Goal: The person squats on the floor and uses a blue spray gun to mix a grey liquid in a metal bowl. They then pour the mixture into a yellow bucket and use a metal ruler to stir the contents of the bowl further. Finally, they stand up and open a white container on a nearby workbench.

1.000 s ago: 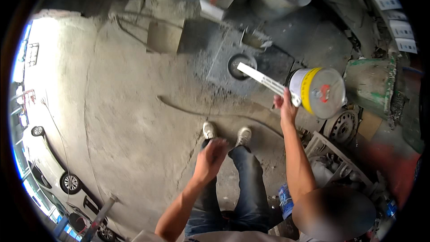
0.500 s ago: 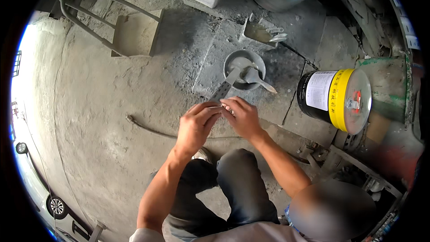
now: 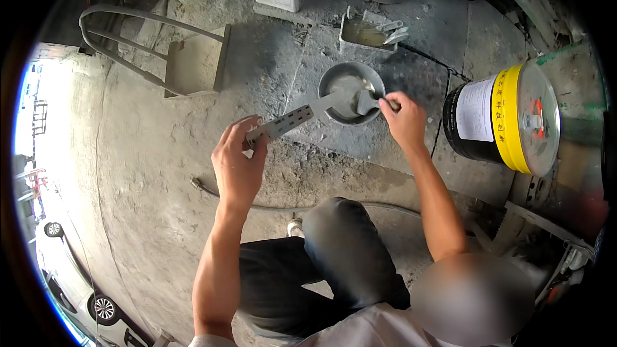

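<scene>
At the bowl (image 3: 344,69), the left hand (image 3: 238,157) pinches a slotted strip (image 3: 288,123) whose far end reaches over the rim (image 3: 323,85), and the right hand (image 3: 405,122) grips a brush (image 3: 367,101), head inside. Rightward, a drum (image 3: 541,132) carries a small-print white label (image 3: 476,109) and dark characters on its yellow band (image 3: 509,122); floor (image 3: 167,180) spreads left.

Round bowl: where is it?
Head view, upper middle: the round bowl sits on the floor, just below the rectangular container in the picture, left of the right grip.

At frame right, a drum (image 3: 504,122) is showing black and yellow bands; near centre, a grey strip (image 3: 289,120) is displaying dark slots.
</scene>
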A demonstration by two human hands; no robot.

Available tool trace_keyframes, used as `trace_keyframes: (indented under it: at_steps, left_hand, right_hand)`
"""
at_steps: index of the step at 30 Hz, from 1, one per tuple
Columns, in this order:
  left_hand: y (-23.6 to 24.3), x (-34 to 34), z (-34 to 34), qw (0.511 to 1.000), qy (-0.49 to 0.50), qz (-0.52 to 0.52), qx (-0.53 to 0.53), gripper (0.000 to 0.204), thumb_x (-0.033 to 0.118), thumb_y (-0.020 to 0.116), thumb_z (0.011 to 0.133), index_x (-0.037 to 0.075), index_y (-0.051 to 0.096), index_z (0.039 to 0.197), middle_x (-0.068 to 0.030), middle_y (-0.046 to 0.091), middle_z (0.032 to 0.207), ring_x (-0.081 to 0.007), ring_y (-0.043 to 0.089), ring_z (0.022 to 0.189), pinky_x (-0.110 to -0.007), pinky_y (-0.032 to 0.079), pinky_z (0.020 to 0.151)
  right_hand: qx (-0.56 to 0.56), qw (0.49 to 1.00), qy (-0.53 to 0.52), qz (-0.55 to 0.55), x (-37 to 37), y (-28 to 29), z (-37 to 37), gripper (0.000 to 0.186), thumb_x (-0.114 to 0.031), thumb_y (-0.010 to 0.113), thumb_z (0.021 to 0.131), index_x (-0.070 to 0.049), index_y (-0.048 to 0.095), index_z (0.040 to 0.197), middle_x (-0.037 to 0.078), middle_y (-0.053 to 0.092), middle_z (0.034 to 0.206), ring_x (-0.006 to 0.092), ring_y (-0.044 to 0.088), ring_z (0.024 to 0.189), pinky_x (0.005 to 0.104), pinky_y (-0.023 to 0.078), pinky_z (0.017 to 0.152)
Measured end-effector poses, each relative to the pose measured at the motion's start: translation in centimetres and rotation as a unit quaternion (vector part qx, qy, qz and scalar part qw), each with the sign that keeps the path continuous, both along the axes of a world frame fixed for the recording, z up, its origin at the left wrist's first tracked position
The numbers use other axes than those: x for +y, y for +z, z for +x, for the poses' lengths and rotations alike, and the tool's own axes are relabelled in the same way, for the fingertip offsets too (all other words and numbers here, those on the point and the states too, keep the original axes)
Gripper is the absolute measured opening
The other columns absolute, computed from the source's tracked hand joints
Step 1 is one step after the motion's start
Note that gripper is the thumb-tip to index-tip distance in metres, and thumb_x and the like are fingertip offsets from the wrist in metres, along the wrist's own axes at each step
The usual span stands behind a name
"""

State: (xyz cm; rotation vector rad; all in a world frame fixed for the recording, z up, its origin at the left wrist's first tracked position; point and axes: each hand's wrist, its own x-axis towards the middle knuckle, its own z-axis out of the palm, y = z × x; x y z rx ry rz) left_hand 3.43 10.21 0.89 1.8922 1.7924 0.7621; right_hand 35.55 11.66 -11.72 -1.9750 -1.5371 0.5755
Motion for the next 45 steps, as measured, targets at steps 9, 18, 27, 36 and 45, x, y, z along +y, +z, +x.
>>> trace_keyframes:
  at_steps: [9, 18, 27, 36, 45]
  left_hand:
    - [-4.4, 0.8, -1.2, 0.962, 0.154, -0.082, -0.209, 0.030, 0.004, 0.075, 0.082, -0.006, 0.067, 0.109, -0.0105, 0.074, 0.089, -0.0110, 0.067, 0.074, -0.025, 0.052, 0.071]
    - [-4.8, 0.8, -0.1, 0.958, 0.172, -0.071, -0.217, 0.033, 0.013, 0.078, 0.081, -0.008, 0.068, 0.106, -0.0137, 0.074, 0.081, -0.0153, 0.072, 0.072, -0.026, 0.054, 0.069]
    - [-3.8, 1.0, -0.8, 0.963, 0.186, -0.060, -0.188, 0.032, 0.014, 0.076, 0.083, -0.007, 0.069, 0.106, -0.0121, 0.074, 0.079, -0.0149, 0.072, 0.071, -0.025, 0.053, 0.071]
    - [-3.8, 1.4, -0.8, 0.944, 0.181, -0.078, -0.264, 0.033, 0.007, 0.073, 0.087, -0.010, 0.064, 0.113, -0.0113, 0.070, 0.094, -0.0144, 0.069, 0.083, -0.026, 0.057, 0.078]
    - [-3.7, 1.2, 1.1, 0.894, 0.176, -0.089, -0.402, 0.040, 0.004, 0.063, 0.094, -0.016, 0.055, 0.127, -0.0168, 0.070, 0.101, -0.0156, 0.069, 0.084, -0.024, 0.058, 0.076]
  right_hand:
    - [-0.031, 0.998, 0.037, 0.042, 3.2, -2.1, 0.3, 0.027, -0.032, 0.068, 0.088, -0.010, 0.068, 0.104, 0.016, 0.072, 0.084, 0.0345, 0.069, 0.078, 0.0436, 0.053, 0.070]
    - [0.066, 0.974, 0.199, 0.083, -2.6, 1.4, -5.2, 0.026, -0.025, 0.065, 0.092, -0.008, 0.067, 0.113, 0.013, 0.070, 0.098, 0.0319, 0.070, 0.082, 0.0416, 0.056, 0.074]
    - [0.183, 0.982, 0.044, -0.006, 0.1, -2.0, 0.6, 0.026, -0.028, 0.070, 0.089, -0.009, 0.070, 0.108, 0.011, 0.073, 0.079, 0.0237, 0.069, 0.057, 0.0342, 0.055, 0.064]
    - [-0.024, 0.999, 0.039, -0.007, 1.6, -2.1, -0.2, 0.030, -0.035, 0.067, 0.087, -0.009, 0.067, 0.104, 0.011, 0.073, 0.087, 0.0319, 0.070, 0.081, 0.0426, 0.055, 0.071]
    - [0.036, 0.962, 0.211, 0.170, -4.1, 3.4, -7.6, 0.021, -0.027, 0.060, 0.095, -0.006, 0.058, 0.097, 0.013, 0.069, 0.087, 0.0264, 0.069, 0.070, 0.0381, 0.057, 0.060]
